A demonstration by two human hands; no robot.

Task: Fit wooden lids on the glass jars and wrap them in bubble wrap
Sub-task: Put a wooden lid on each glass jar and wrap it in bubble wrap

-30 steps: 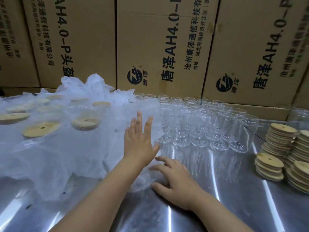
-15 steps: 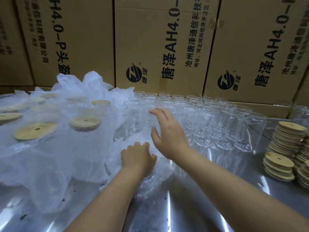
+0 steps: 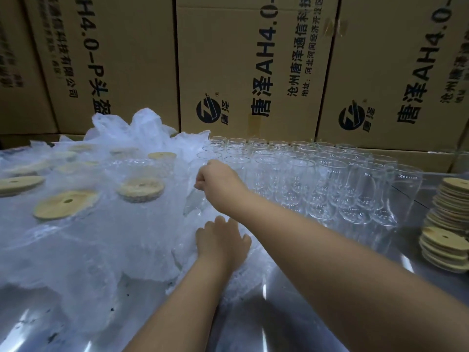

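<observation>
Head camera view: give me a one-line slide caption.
Left hand rests on bubble wrap while right hand pinches its edge, beside rows of lidless glass jars and stacked wooden lids.

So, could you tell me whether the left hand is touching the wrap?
Touching. The head view shows the left hand lying on the wrap, the sheet bunched directly under and around it.

Right hand (image 3: 219,182) apparently pinches wrap (image 3: 101,237) beside jars (image 3: 330,184) along table (image 3: 253,326) back edge; left hand (image 3: 223,243) presses wrap. Lids (image 3: 453,198) stacked at right edge.
</observation>
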